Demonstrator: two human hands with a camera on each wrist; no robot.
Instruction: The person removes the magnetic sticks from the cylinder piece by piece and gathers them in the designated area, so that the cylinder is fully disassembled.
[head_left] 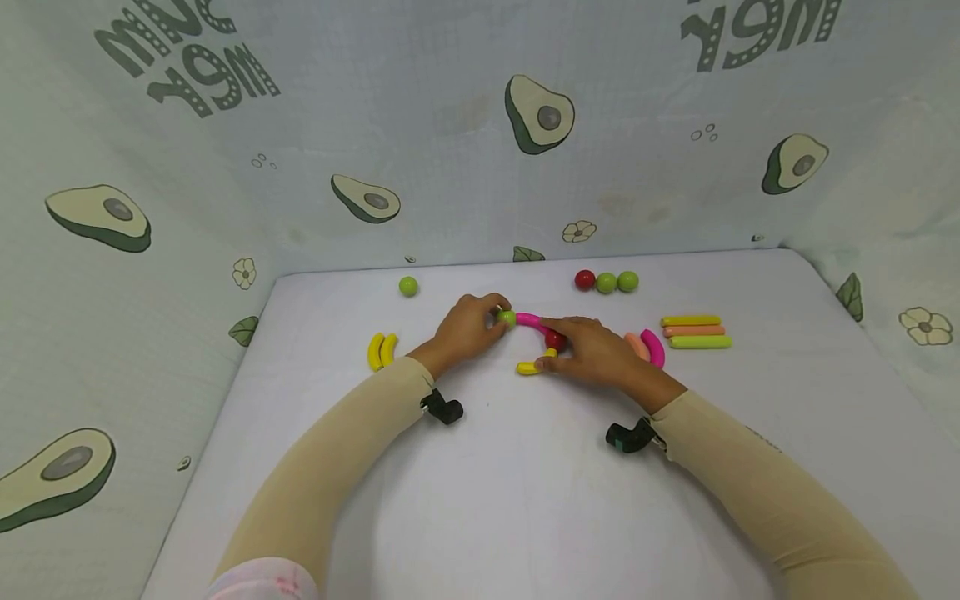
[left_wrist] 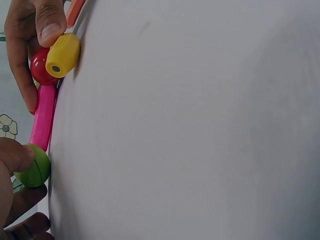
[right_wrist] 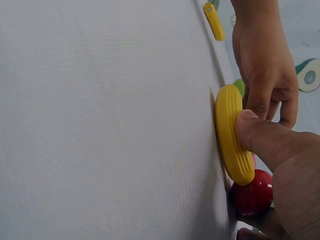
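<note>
My left hand (head_left: 467,327) pinches a green ball (head_left: 507,318) between thumb and fingers. That ball sits at the left end of a curved pink stick (head_left: 528,319). The pink stick's other end meets a shiny red ball (head_left: 556,341), from which a curved yellow stick (head_left: 528,367) runs toward the person. My right hand (head_left: 597,354) grips this chain around the red ball. In the right wrist view its thumb (right_wrist: 260,135) presses on the ribbed yellow stick (right_wrist: 231,135); the fingers reach behind the red ball (right_wrist: 252,194) and are partly hidden.
Two curved yellow sticks (head_left: 381,351) lie left, with a lone green ball (head_left: 408,287) behind. A red ball (head_left: 585,280) and two green balls (head_left: 617,282) line the back. Right of my right hand are peach and pink curved sticks (head_left: 653,348), then three straight sticks (head_left: 694,331).
</note>
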